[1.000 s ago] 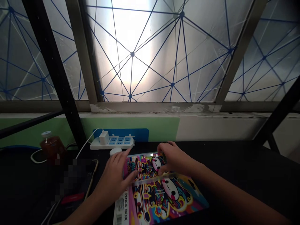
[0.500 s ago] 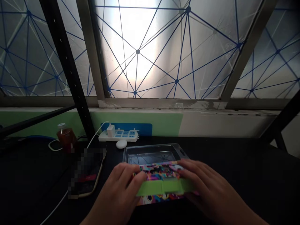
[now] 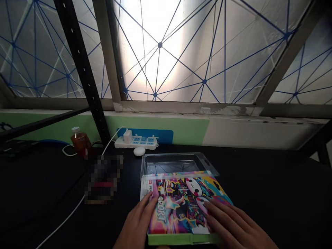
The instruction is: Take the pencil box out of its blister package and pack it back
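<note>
A bright cartoon-printed pencil box (image 3: 181, 207) with a green near edge lies flat on the black table, on top of a printed card of the same design (image 3: 150, 186). My left hand (image 3: 137, 221) grips the box along its left side, fingers reaching up the edge; the thumb is hidden. My right hand (image 3: 233, 224) rests on the right part of the lid with its fingers stretched out flat. Just behind the box lies a clear plastic packaging tray (image 3: 176, 162), with nothing in it.
At the back stand a white power strip (image 3: 136, 141) with a charger and cable, a small white oval object (image 3: 139, 151) and a bottle of brown liquid (image 3: 79, 141). A pixelated dark item (image 3: 103, 178) lies left of the box. A black rack post (image 3: 85, 76) rises at the left.
The pencil box was lifted out of the clear tray, tilted up between both hands, and now lies flat nearer to me. The view has shifted left and down.
</note>
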Tool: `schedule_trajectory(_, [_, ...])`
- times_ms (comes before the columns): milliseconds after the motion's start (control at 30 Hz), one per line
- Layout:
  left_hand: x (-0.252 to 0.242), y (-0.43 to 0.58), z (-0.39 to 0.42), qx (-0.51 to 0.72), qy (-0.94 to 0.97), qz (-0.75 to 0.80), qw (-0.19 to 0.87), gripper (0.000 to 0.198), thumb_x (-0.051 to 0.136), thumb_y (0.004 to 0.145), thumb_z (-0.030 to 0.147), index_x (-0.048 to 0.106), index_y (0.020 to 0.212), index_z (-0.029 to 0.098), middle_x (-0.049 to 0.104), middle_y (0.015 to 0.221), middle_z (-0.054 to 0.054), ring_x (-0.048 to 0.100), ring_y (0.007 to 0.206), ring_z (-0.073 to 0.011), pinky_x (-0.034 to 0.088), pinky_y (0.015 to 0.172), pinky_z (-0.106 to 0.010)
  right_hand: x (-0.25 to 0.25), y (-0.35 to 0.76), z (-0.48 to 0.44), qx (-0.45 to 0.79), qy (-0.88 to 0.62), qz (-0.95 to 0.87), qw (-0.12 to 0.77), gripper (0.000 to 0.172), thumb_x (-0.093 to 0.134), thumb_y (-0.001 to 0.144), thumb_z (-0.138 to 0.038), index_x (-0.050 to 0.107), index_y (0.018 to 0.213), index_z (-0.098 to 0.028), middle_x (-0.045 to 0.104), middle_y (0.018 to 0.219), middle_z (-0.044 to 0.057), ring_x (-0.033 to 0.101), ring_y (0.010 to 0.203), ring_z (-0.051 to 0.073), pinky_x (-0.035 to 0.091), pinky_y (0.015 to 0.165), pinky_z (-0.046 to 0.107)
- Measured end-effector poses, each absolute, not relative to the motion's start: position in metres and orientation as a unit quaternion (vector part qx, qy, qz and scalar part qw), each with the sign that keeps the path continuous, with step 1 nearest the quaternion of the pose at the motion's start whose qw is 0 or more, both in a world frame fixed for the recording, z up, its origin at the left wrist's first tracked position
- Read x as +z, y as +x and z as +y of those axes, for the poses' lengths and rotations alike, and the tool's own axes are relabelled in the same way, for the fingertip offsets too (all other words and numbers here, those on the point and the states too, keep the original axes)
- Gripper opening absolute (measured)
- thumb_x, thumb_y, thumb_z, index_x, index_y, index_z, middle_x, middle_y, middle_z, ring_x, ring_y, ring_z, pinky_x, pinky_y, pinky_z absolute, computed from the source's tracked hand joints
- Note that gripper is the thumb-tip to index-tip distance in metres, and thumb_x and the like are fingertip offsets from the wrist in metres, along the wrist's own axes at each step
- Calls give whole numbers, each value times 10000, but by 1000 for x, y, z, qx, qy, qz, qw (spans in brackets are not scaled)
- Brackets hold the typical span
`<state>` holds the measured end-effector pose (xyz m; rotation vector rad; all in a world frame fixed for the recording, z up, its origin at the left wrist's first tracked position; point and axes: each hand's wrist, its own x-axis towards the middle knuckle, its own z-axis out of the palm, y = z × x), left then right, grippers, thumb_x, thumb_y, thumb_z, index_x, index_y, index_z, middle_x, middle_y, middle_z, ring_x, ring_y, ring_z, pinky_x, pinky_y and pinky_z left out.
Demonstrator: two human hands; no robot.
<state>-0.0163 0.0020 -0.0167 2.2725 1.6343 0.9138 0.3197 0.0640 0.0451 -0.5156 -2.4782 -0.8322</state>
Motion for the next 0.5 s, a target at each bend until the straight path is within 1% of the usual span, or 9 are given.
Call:
schedule_trajectory(67, [-12, -18, 3, 290, 784, 539, 105, 1050, 872, 815, 448, 218, 1635, 391, 508, 1581, -124, 561, 1382, -366, 550, 1073, -490, 46, 320, 64, -291, -202, -910, 218, 375, 507, 1068, -410, 682, 1334, -210, 756, 1286, 50, 728, 1113, 236, 561, 911, 336])
schedule_trajectory(167, [-7, -17, 1, 285, 784, 540, 116, 1056, 843, 839, 417, 171, 1652, 371, 506, 1580, -127, 553, 1384, -370, 554, 1061, -502, 52, 314, 64, -256, -215, -921, 199, 611, 569, 976, -651, 661, 1365, -189, 777, 1221, 76, 735, 1042, 239, 561, 876, 351])
schedule_trajectory(200, [-6, -16, 0, 289, 780, 542, 117, 1047, 833, 846, 394, 167, 1653, 372, 504, 1581, -123, 546, 1389, -370, 549, 1064, -508, 55, 310, 64, -247, -220, -924, 192, 662, 567, 952, -697, 661, 1361, -184, 782, 1200, 81, 735, 1024, 240, 561, 865, 356])
schedule_trajectory(233, [-6, -15, -1, 295, 776, 545, 120, 1040, 829, 846, 364, 171, 1652, 379, 505, 1580, -115, 539, 1394, -368, 543, 1070, -509, 59, 306, 63, -240, -226, -926, 185, 669, 563, 949, -707, 664, 1352, -182, 783, 1195, 82, 735, 1020, 241, 559, 860, 360])
schedule_trajectory(300, [-6, -13, -1, 311, 766, 547, 130, 1060, 834, 825, 291, 173, 1648, 396, 519, 1567, -92, 532, 1397, -354, 532, 1081, -498, 64, 295, 61, -236, -232, -926, 180, 588, 546, 990, -651, 679, 1323, -185, 777, 1216, 74, 731, 1042, 244, 546, 878, 368])
schedule_trajectory(400, [-7, -12, -1, 342, 752, 546, 142, 1147, 854, 763, 202, 154, 1646, 418, 557, 1523, -77, 568, 1346, -336, 539, 1068, -468, 69, 283, 58, -249, -219, -921, 203, 472, 435, 1085, -502, 701, 1264, -157, 771, 1238, 77, 725, 1072, 238, 508, 936, 374])
schedule_trajectory(433, [-7, -12, -1, 350, 748, 546, 144, 1177, 861, 746, 184, 144, 1648, 420, 566, 1509, -81, 586, 1319, -333, 541, 1061, -463, 71, 281, 59, -250, -211, -919, 218, 459, 394, 1107, -452, 709, 1236, -143, 782, 1207, 81, 728, 1054, 229, 496, 945, 369])
schedule_trajectory(500, [-6, -9, -2, 355, 744, 546, 147, 1236, 874, 723, 167, 104, 1654, 424, 581, 1484, -90, 616, 1271, -327, 546, 1044, -455, 76, 281, 65, -242, -206, -915, 249, 439, 355, 1125, -366, 725, 1141, -131, 810, 1061, 79, 738, 940, 208, 481, 933, 363])
